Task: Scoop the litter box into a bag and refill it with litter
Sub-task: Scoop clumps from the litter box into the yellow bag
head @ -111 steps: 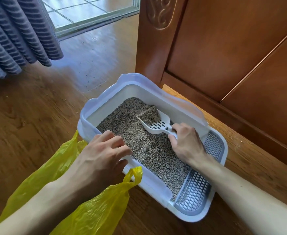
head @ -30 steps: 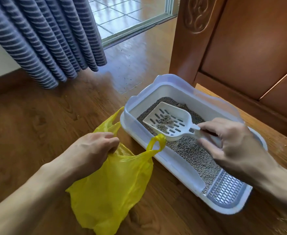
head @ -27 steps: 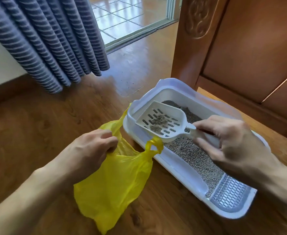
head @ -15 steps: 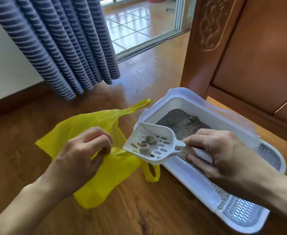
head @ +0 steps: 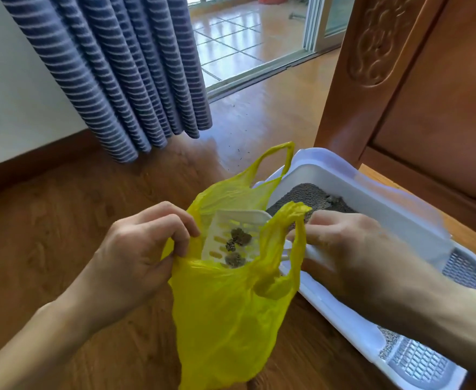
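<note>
My left hand pinches the left edge of a yellow plastic bag and holds its mouth open above the floor. My right hand grips the handle of a white slotted scoop. The scoop's head sits inside the bag's mouth, tilted, with a few grey clumps on it. The white litter box lies to the right on the floor, with grey litter inside and a grated step at its near end.
A carved wooden cabinet stands right behind the litter box. A blue striped curtain hangs at the back left beside a sliding door track. Loose litter grains dot the wooden floor beyond the bag.
The scoop has travelled left from above the litter box into the bag's mouth. My left hand has lifted the bag and pulled it open.
</note>
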